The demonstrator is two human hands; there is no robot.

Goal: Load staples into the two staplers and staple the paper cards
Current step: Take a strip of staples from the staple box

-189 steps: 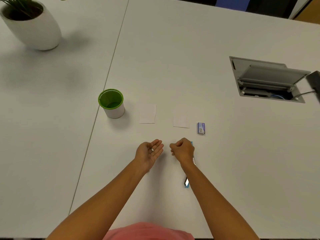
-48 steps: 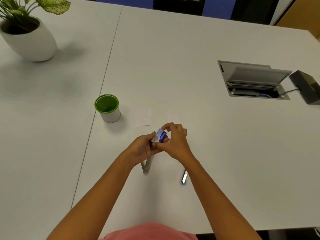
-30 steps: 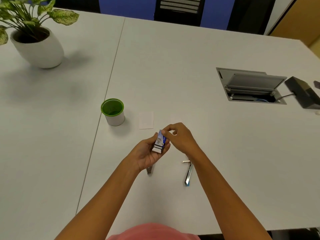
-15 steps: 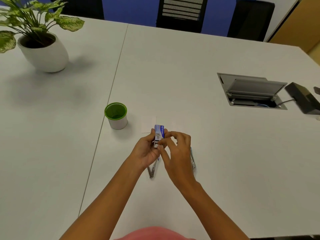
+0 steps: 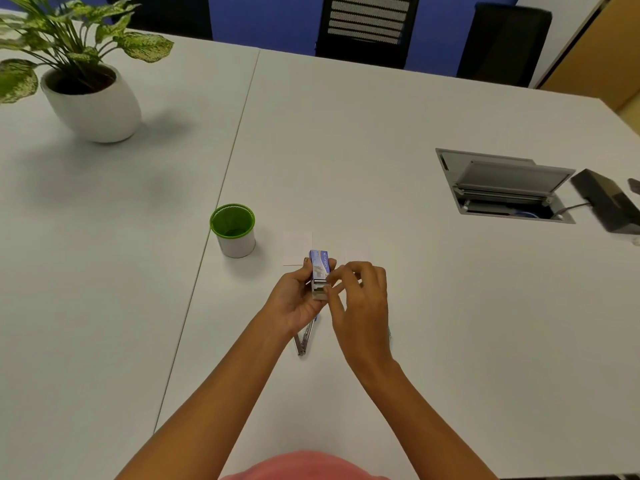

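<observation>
While the left hand (image 5: 297, 301) sits palm-up just above the counter (image 5: 346, 133), its fingers (image 5: 333, 263) and thumb curl round a small blue staple box (image 5: 320, 262), held upright in the grasp; the box's inner tray (image 5: 318, 292) shows pale and silvery at the six o'clock end. The right hand (image 5: 363, 306) comes in from three o'clock, thumb and forefinger closed in a pinch on that tray, the other fingers (image 5: 375, 271) loosely bent above it.

Under the left wrist, at six o'clock, one stapler (image 5: 304, 337) lies swung open on the counter; only a sliver of something shows past the right wrist, too little to tell what it is. A white paper card (image 5: 296, 247) lies flat at twelve o'clock, just beyond the box; a green-rimmed cup (image 5: 232, 230) stands at ten o'clock, apart from both.

A seam (image 5: 221, 188) between the counter's two tops runs past at nine o'clock; bare surface spreads toward three o'clock up to an open cable hatch (image 5: 502, 185), and toward twelve o'clock to the far edge.
</observation>
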